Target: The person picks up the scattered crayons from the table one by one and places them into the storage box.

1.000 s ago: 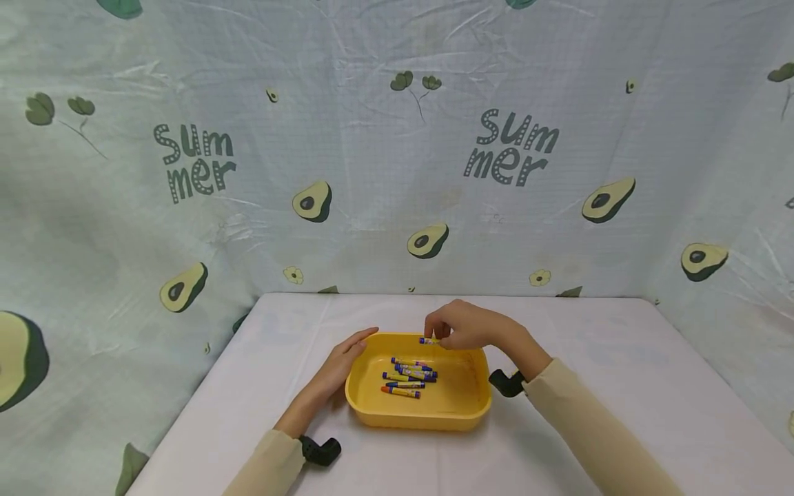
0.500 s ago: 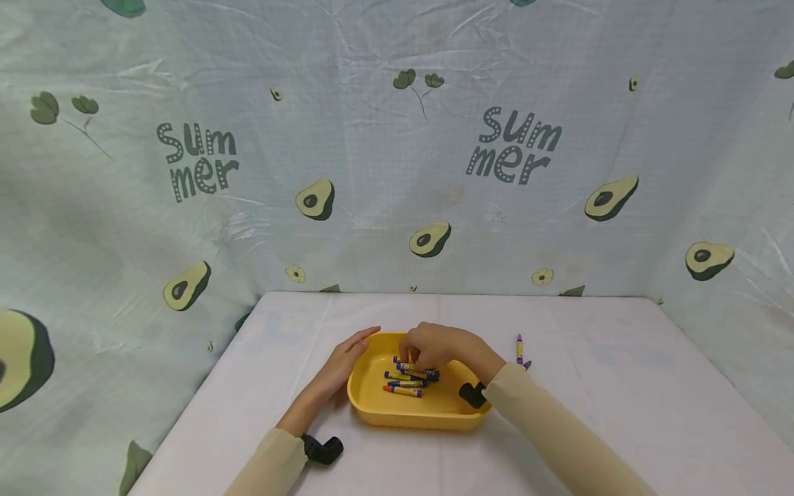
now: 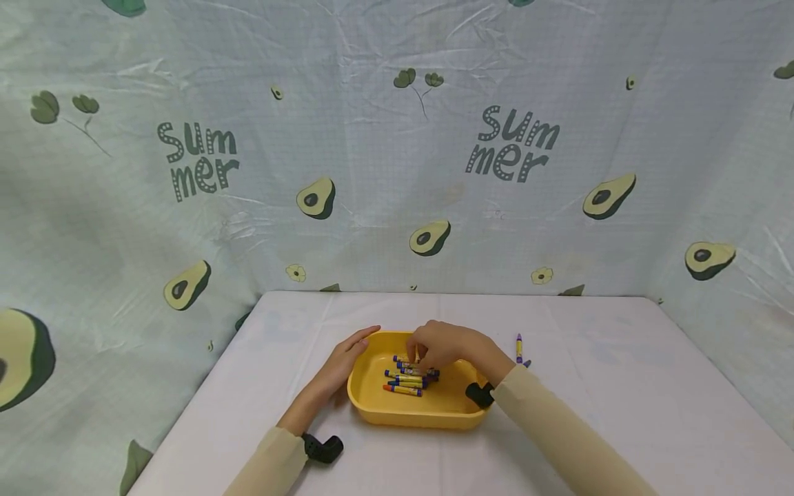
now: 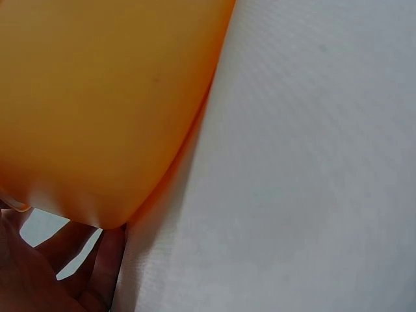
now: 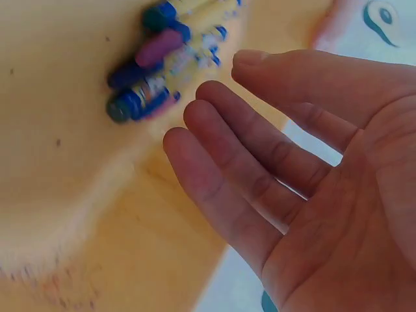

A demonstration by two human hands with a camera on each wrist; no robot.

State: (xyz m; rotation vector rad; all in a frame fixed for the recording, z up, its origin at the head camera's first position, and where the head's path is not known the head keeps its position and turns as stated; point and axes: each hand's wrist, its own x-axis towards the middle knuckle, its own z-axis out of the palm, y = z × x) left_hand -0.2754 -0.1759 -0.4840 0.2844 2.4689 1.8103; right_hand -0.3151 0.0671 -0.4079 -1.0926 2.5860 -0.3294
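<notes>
A yellow tray [image 3: 422, 419] holds a loose pile of several crayons [image 3: 406, 390] in yellow wrappers. My left hand [image 3: 340, 364] rests along the tray's left side with its fingers straight. In the left wrist view its fingers [image 4: 109, 260] touch the tray's outer wall [image 4: 110, 130]. Over the pile, my right hand [image 3: 442, 344] points its fingers down into the tray. The right wrist view shows the fingers [image 5: 214, 156] gently bent, with the crayons [image 5: 175, 65] just beyond the fingertips. The thumb partly hides the index finger, and no crayon shows in that hand.
A purple-tipped crayon [image 3: 519, 348] lies on the white table [image 3: 595, 386] right of the tray. The tip of another crayon [image 3: 527, 363] shows beside it, partly hidden by the right arm. Behind the table hangs a curtain [image 3: 372, 138] printed with avocados.
A second ago my right hand held a crayon above the tray's far rim. It has since moved left, down over the pile, and some crayons there have shifted. The left hand stays put.
</notes>
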